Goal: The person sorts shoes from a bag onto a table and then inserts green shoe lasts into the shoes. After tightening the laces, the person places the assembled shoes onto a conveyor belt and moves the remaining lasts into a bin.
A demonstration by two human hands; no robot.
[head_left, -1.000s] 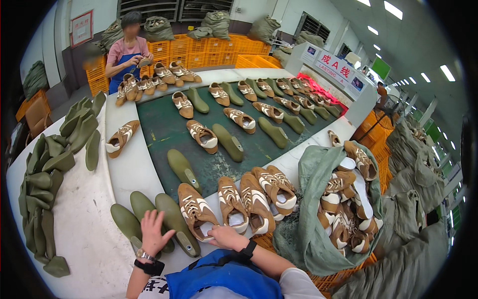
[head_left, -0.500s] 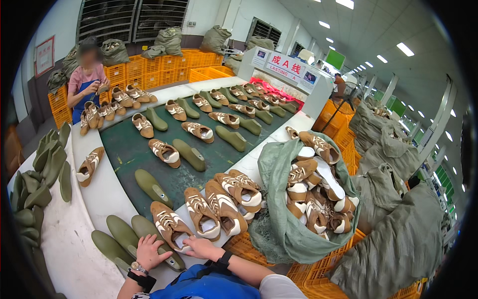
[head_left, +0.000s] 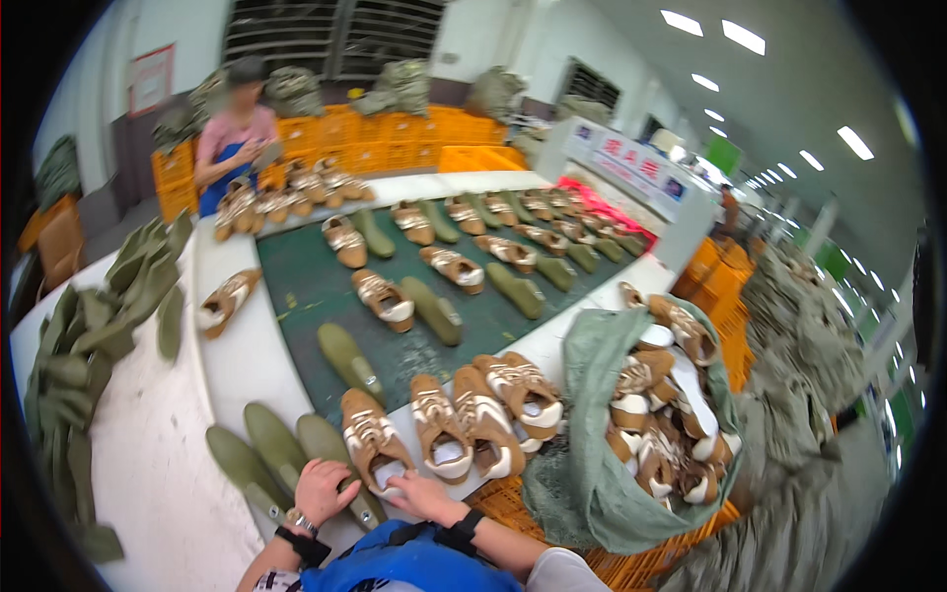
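My left hand [head_left: 324,493] lies over the heel end of an olive-green shoe last [head_left: 321,434], its fingers curled onto it. At the heel of a brown and white sneaker [head_left: 371,434], my right hand [head_left: 426,495] pinches the collar, with the fingertips at the opening. The sneaker rests on the white table border, toe pointing away. Two more olive lasts, a middle one [head_left: 274,444] and an outer one [head_left: 237,464], lie to the left. Several matching sneakers [head_left: 488,419] stand in a row just right of the held one.
Pairs of sneakers and lasts cover the green belt [head_left: 326,296]. A green sack [head_left: 592,474] full of sneakers stands at right, on orange crates [head_left: 523,513]. Many lasts [head_left: 74,365] are heaped at left. A co-worker [head_left: 237,138] handles something across the table.
The view has turned to the left, so the scene sits farther right. My left fingers, spread before, are now curled on the last. My right hand stays at the sneaker's heel.
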